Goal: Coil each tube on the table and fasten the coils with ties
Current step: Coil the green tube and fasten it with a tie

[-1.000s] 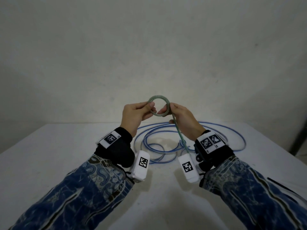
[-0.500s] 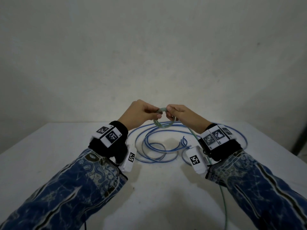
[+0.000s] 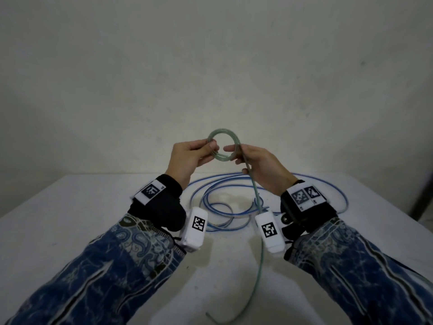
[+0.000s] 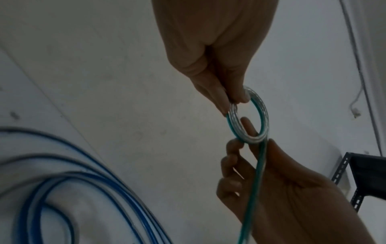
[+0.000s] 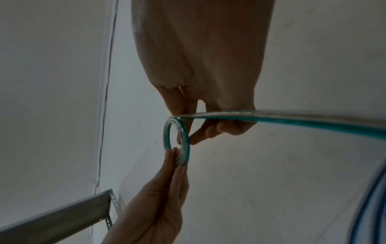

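Note:
A small ring-shaped coil of green-striped clear tube (image 3: 222, 130) is held upright above the table, in front of the wall. My left hand (image 3: 210, 147) pinches its left side between thumb and fingers (image 4: 234, 100). My right hand (image 3: 234, 152) holds the right side, with its index finger (image 4: 247, 125) through the ring and the other fingers curled. The tube's loose tail (image 3: 259, 273) runs down across the right palm to the table's front edge. A blue-striped tube (image 3: 225, 229) lies in loose loops on the table beneath my hands.
The white table (image 3: 70, 231) stands against a plain wall. A dark post (image 3: 424, 195) rises past the table's right edge, and a grey slotted metal rail (image 5: 62, 213) shows in the right wrist view. The blue loops (image 4: 117, 181) spread across the table's middle and right.
Both hands dipped toward the table with the coil tipped flat, then rose again. The coil now stands upright and facing me, and the tail hangs down the front.

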